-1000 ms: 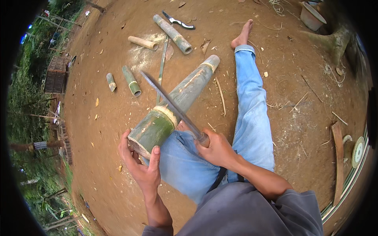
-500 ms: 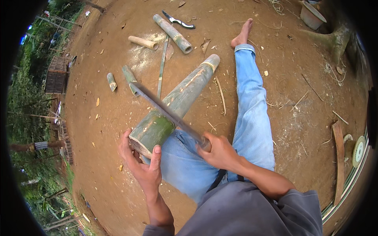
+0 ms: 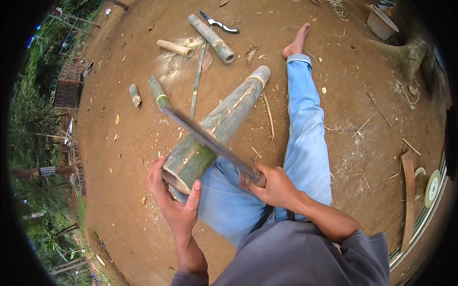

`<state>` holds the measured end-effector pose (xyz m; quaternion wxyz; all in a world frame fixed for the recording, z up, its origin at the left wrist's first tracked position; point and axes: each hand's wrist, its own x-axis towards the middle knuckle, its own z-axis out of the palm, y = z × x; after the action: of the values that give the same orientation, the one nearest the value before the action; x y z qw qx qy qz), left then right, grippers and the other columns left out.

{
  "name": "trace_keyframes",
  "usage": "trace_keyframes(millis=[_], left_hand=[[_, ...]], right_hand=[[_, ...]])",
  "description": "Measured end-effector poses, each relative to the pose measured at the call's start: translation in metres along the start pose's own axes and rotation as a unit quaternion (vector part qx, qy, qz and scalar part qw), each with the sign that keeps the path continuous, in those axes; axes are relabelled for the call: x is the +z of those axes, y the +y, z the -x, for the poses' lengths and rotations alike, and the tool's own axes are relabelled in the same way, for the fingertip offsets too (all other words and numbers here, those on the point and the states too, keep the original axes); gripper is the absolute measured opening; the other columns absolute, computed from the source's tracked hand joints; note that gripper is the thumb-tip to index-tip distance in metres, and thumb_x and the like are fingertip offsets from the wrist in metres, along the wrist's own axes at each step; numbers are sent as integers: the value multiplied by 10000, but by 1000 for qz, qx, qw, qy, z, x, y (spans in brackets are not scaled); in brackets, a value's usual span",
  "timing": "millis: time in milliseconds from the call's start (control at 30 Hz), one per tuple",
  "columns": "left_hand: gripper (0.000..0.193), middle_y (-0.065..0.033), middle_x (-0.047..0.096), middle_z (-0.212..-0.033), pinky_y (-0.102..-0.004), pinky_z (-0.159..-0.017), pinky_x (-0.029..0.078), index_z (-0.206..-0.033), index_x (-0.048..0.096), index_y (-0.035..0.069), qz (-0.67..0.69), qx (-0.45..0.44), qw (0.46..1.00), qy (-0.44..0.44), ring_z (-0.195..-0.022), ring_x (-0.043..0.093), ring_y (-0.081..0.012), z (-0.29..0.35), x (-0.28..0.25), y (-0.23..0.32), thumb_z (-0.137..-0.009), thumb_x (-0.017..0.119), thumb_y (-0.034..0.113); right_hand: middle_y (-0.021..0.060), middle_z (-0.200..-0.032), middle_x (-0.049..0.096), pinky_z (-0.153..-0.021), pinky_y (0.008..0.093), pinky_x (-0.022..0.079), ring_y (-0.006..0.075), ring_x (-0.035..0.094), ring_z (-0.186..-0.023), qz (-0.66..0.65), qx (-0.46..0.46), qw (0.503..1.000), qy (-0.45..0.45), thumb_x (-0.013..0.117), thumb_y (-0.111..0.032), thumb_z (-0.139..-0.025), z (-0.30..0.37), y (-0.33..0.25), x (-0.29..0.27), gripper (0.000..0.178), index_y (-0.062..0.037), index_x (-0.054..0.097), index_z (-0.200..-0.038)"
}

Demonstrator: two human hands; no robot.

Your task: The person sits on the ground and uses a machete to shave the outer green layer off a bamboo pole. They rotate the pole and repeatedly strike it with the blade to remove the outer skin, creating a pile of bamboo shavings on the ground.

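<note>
A thick bamboo pole [image 3: 233, 110] lies slanting across my bent leg, its green near end toward me and its far end on the dirt. My left hand [image 3: 179, 206] cups that near end, thumb on one side and fingers on the other. In my right hand [image 3: 275, 187] is the handle of a machete [image 3: 209, 140]. Its long dark blade lies across the top of the pole, tip pointing to the far left. Part of the handle is hidden inside my fist.
Past the pole lie a bamboo tube [image 3: 212, 39], a folding saw [image 3: 220, 25], a pale short tube [image 3: 175, 48], small bamboo offcuts [image 3: 135, 95] and a thin strip [image 3: 196, 86]. A bucket [image 3: 382, 24] stands by tree roots at far right. A board [image 3: 408, 200] lies at right.
The machete, my right hand and the bamboo's near end have shifted slightly right in the picture. The blade still crosses the pole, and my left hand keeps its hold.
</note>
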<state>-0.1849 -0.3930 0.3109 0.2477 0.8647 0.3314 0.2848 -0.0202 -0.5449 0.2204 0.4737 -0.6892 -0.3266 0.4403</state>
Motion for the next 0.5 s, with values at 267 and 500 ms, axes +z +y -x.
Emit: trace_keyframes(millis=[267,500], left_hand=[[802,-188,463,-1388,-464,-1074,390,-1422,466,41,-23,24,999,6,-1300,456,-346,4,-2,-3,-723,840,165],[781,-196,485,-1396,-473,-1080,395,-1373,513,56,-56,55,997,-22,-1310,463,-360,5,-8,1,-672,847,137]], right_hand=[[231,-646,629,-574,469,502,421,665,-651,16,-16,1000,-1,729,-142,-810,8,8,-1,248,6,608,-967],[199,-588,573,-503,406,442,363,601,-527,-29,-25,999,25,739,-150,-842,8,17,10,211,-1,609,-915]])
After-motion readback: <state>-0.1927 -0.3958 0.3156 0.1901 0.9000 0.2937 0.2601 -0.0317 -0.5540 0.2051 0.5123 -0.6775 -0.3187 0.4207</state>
